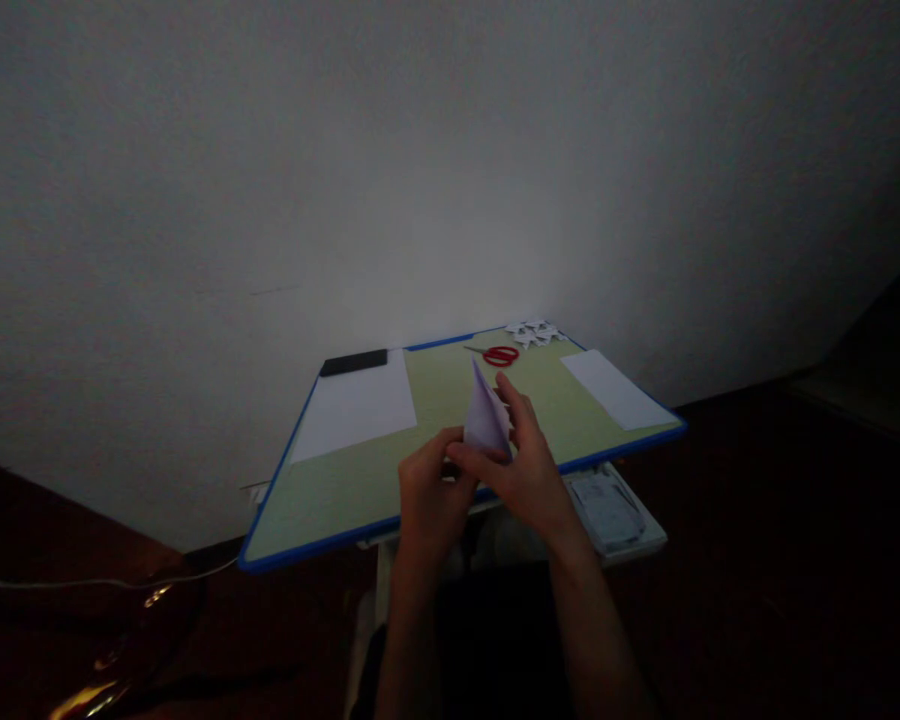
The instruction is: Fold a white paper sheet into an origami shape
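Folded paper (486, 415) upright; left hand (427, 498) and right hand (531, 472) fingers tight on it

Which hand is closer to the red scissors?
Right. The right hand is just short of the red scissors; the left hand sits farther back and leftward. Both hold the folded paper.

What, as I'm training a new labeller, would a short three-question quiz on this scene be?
1. True or false: the scissors lie on the table, untouched.
2. What do the left hand and right hand hold together? A) folded paper B) a cup C) a pen
3. Fill in: the table's rim is ____.
Key: 1 true; 2 A; 3 blue.
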The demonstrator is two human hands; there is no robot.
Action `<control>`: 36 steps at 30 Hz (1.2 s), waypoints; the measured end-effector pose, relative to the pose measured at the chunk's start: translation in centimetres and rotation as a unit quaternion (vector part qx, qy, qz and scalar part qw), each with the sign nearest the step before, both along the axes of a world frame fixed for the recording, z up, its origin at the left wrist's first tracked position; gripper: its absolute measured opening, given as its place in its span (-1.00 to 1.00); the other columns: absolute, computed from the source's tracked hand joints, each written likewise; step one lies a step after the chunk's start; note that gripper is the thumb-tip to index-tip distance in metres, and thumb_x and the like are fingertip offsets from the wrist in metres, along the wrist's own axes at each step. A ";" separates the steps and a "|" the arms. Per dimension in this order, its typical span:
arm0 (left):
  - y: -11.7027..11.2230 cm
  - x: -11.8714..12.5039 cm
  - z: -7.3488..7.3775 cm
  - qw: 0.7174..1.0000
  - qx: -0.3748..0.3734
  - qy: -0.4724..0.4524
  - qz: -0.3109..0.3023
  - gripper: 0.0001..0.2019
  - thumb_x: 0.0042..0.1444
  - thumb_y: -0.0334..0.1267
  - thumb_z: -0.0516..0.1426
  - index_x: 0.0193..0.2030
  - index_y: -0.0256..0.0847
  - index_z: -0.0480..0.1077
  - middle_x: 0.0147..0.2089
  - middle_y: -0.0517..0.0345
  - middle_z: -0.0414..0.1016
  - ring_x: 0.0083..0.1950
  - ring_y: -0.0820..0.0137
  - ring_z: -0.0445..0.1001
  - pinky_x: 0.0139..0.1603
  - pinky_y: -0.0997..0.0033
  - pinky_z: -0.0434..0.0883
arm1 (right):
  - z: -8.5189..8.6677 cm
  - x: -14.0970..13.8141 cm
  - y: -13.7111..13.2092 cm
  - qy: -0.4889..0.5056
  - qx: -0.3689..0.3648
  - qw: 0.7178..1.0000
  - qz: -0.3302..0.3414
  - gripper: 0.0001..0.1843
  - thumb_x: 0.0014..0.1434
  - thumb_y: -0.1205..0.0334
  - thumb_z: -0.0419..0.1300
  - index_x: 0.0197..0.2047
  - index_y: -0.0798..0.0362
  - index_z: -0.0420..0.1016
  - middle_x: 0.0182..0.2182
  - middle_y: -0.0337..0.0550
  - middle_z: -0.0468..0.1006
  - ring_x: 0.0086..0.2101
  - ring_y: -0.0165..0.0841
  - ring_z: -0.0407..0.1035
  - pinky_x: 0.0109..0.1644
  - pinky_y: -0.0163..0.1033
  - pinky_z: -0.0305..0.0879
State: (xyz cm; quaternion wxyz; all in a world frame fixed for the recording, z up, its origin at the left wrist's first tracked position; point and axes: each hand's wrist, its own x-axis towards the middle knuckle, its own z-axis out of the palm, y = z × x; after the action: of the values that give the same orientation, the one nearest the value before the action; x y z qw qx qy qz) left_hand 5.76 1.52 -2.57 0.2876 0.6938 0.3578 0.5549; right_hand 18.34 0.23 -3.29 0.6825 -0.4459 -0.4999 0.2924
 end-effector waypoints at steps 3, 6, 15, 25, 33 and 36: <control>-0.2 0.2 0.0 0.998 -0.043 -0.042 -0.006 -0.90 0.17 -0.26 0.34 -0.18 -0.18 0.61 -0.33 0.18 0.66 -0.42 0.43 0.59 -0.50 0.55 0.51 | 0.3 0.2 0.0 0.033 0.000 0.999 0.027 -0.10 0.08 -0.06 0.53 0.43 -0.10 0.39 0.34 0.07 0.46 0.24 -0.04 0.45 0.19 0.00 0.53; -0.1 0.1 0.0 0.991 -0.079 -0.107 -0.010 -0.80 0.19 -0.14 0.37 -0.17 -0.20 0.55 -0.30 0.17 0.63 -0.53 0.49 0.48 -0.65 0.58 0.42 | 0.4 1.2 0.2 0.088 -0.001 0.994 0.060 -0.38 0.18 -0.05 0.46 0.26 -0.08 0.55 0.17 0.00 0.64 0.04 -0.12 0.59 0.06 -0.06 0.58; -0.3 -0.1 0.1 0.980 -0.118 -0.154 -0.038 -0.72 0.18 -0.12 0.34 -0.23 -0.16 0.34 -0.37 0.28 0.50 -0.54 0.46 0.47 -0.73 0.51 0.50 | 0.6 1.8 0.5 0.159 0.039 0.985 -0.057 -0.42 0.16 0.06 0.47 0.17 -0.13 0.37 -0.40 -0.35 0.64 -0.43 -0.31 0.55 -0.33 -0.24 0.45; 0.0 0.4 0.3 0.977 -0.148 -0.152 -0.007 -0.61 0.10 -0.04 0.41 -0.19 -0.20 0.36 -0.31 0.19 0.54 -0.45 0.40 0.55 -0.66 0.47 0.59 | 0.3 1.6 0.1 -0.034 0.114 0.988 -0.101 -0.90 0.35 0.17 0.34 -0.10 -0.08 0.70 -0.17 -0.16 0.70 -0.18 -0.25 0.52 -0.06 -0.12 0.45; 0.0 1.3 0.1 0.969 -0.119 -0.216 0.022 -0.60 0.12 -0.05 0.42 -0.19 -0.20 0.33 -0.28 0.18 0.56 -0.37 0.36 0.62 -0.58 0.43 0.66 | 0.7 0.1 -0.2 0.044 0.096 0.992 -0.070 -0.79 0.33 0.14 0.37 0.02 -0.08 0.63 -0.23 -0.19 0.68 -0.22 -0.28 0.56 -0.10 -0.15 0.50; 0.0 1.3 0.3 0.968 -0.105 -0.227 0.036 -0.59 0.12 -0.05 0.42 -0.15 -0.20 0.34 -0.27 0.15 0.58 -0.35 0.33 0.65 -0.57 0.45 0.65 | 0.9 -0.7 -0.3 0.085 0.091 0.990 -0.066 -0.67 0.29 0.15 0.40 0.09 -0.09 0.51 -0.31 -0.26 0.63 -0.33 -0.30 0.57 -0.20 -0.17 0.52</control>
State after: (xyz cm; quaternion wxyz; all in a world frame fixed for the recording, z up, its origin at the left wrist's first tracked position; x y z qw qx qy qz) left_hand 7.08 1.55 -2.27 0.4123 0.5024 0.3640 0.6671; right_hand 17.67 -0.06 -2.36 0.7779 -0.3877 -0.4343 0.2364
